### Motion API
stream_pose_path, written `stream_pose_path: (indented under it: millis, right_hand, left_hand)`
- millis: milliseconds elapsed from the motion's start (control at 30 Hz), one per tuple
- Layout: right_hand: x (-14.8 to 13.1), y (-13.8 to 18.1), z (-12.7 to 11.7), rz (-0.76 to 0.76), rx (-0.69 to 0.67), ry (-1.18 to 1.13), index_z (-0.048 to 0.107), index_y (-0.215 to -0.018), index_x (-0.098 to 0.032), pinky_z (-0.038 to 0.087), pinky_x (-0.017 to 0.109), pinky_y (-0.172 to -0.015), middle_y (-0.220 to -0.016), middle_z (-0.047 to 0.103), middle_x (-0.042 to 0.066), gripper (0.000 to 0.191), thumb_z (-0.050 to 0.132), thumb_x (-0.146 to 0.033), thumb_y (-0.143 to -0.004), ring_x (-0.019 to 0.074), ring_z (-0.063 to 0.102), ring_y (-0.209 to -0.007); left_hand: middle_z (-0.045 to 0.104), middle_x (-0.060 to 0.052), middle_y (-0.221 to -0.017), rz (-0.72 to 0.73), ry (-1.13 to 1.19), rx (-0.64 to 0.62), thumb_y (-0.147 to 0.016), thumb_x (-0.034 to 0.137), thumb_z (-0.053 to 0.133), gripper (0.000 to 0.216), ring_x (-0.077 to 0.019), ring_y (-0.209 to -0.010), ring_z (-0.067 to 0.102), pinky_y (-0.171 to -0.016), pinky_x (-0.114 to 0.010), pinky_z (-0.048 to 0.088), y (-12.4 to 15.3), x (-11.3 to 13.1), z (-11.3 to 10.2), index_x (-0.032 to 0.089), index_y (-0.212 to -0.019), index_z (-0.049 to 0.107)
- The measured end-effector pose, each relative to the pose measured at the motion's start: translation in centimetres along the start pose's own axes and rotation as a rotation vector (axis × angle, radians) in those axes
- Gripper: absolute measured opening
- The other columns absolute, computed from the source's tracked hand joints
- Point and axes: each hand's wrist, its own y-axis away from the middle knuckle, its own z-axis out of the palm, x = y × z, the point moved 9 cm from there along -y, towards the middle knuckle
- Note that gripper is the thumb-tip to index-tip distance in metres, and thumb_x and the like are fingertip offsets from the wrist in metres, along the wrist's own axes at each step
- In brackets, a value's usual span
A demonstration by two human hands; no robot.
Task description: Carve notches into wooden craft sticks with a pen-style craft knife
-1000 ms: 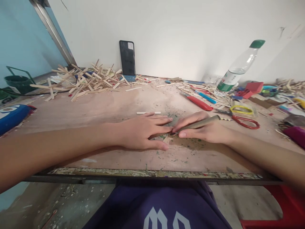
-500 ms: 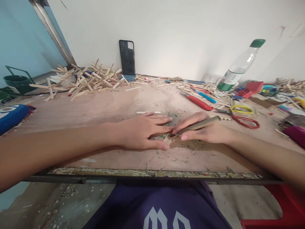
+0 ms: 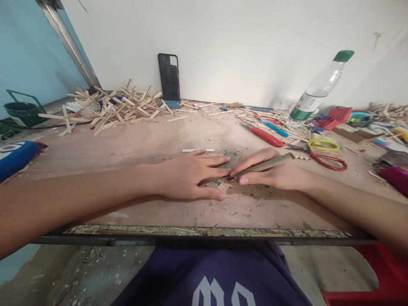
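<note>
My left hand point(image 3: 186, 176) lies flat on the wooden tabletop point(image 3: 140, 140), its fingers spread and pointing right. Between its thumb and index finger, a thin pale wooden piece point(image 3: 221, 184) shows; most of it is hidden. My right hand point(image 3: 283, 175) is closed round a slim olive-brown handled tool point(image 3: 270, 163) that looks like a carving knife. The tool's dark tip points down and left, close to the left index fingertip. Small green and pale shavings lie around both hands. A craft stick point(image 3: 198, 150) rests just beyond my left fingers.
Loose craft sticks point(image 3: 127, 106) are heaped at the back left, near a propped phone point(image 3: 169, 77). To the right lie a red-handled knife point(image 3: 267, 136), scissors point(image 3: 328, 160) and a water bottle point(image 3: 306, 102). A blue package point(image 3: 19, 157) sits at the left edge.
The tool in my right hand has shifted very slightly at its tip. My left hand stays in place; the whole view moves a little.
</note>
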Motion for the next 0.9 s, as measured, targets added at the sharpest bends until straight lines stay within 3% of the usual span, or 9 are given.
stream_pose_path:
  millis: [400,567,900]
  right_hand:
    - [0.23,0.15,-0.02,0.014,-0.012,-0.002,0.095,-0.113,-0.023,0.07,0.031,-0.092,-0.11,0.092,0.006,0.024,0.095,-0.04,-0.096,0.0238,0.088,-0.102]
    - [-0.01,0.06,0.27,0.012,-0.016,-0.006,0.095,-0.111,-0.024,0.071,0.03,-0.092,-0.11,0.092,0.007,0.025,0.099,-0.037,-0.09,0.0245,0.088,-0.102]
    - [-0.19,0.02,0.05,0.014,0.001,0.0,0.095,-0.109,-0.024,0.07,0.031,-0.093,-0.107,0.092,0.006,0.022,0.097,-0.035,-0.091,0.0234,0.088,-0.1]
  left_hand:
    - [0.032,-0.011,-0.191,-0.002,-0.011,-0.013,-0.114,0.087,0.033,0.088,-0.033,-0.179,0.031,-0.149,-0.055,0.016,-0.01,0.11,0.03,0.028,-0.177,0.051]
    - [0.031,-0.012,-0.191,0.005,-0.005,-0.009,-0.115,0.086,0.034,0.087,-0.0344,-0.178,0.032,-0.147,-0.061,0.018,-0.05,0.15,0.02,0.029,-0.178,0.049]
    - [0.034,-0.011,-0.19,0.001,0.01,0.007,-0.115,0.083,0.043,0.082,-0.0354,-0.177,0.034,-0.148,-0.056,0.018,-0.02,0.06,-0.07,0.028,-0.176,0.053]
